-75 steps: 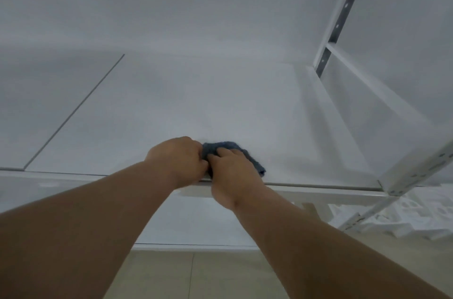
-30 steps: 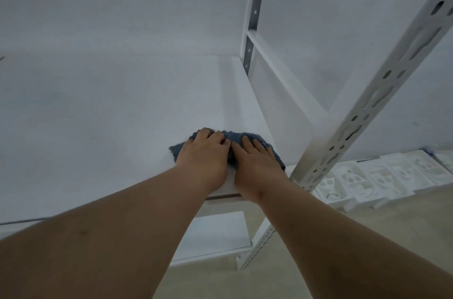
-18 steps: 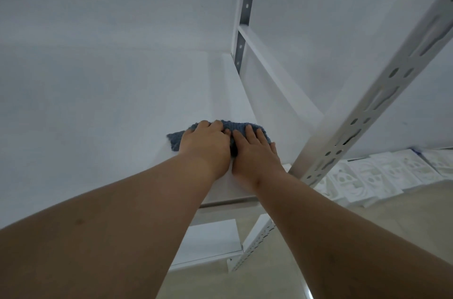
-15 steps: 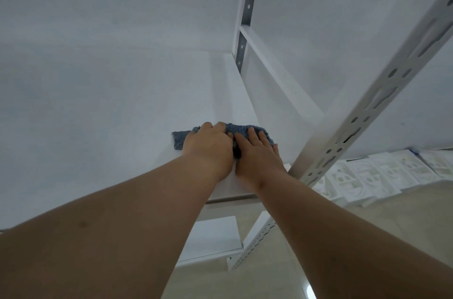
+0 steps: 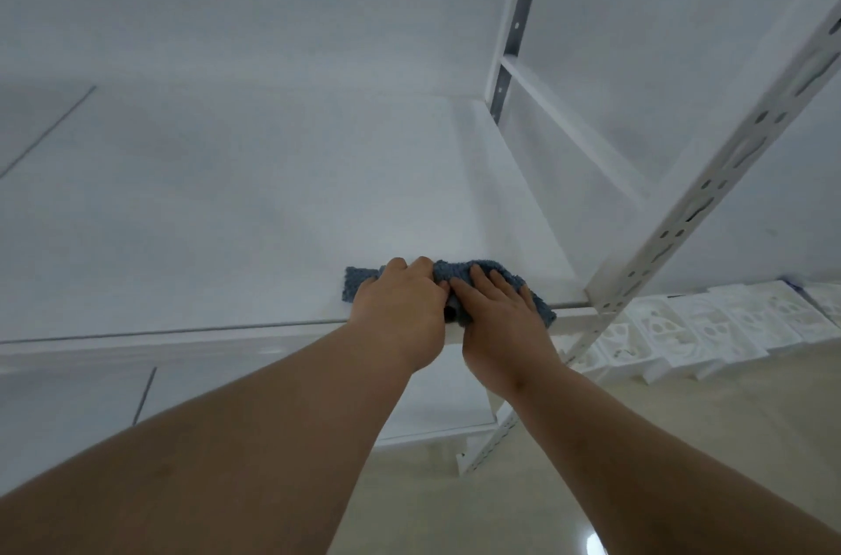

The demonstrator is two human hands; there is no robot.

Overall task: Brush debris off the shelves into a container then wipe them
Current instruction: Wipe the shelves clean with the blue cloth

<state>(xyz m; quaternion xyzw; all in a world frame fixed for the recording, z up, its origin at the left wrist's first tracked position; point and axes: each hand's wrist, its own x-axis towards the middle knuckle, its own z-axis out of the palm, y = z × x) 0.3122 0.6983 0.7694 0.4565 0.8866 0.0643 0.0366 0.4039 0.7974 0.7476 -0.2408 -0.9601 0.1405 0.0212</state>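
white foam trays, beige floor

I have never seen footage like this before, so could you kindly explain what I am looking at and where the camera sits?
There is no machine here: the one picture comes from a camera worn on a person's head, looking forward and down along both bare arms. The left hand and right hand press a blue cloth onto a white shelf, near its front edge. The left fingers look curled over the cloth; the right lie flatter. A white slotted post stands at the right, and white foam trays lie on the floor beyond.
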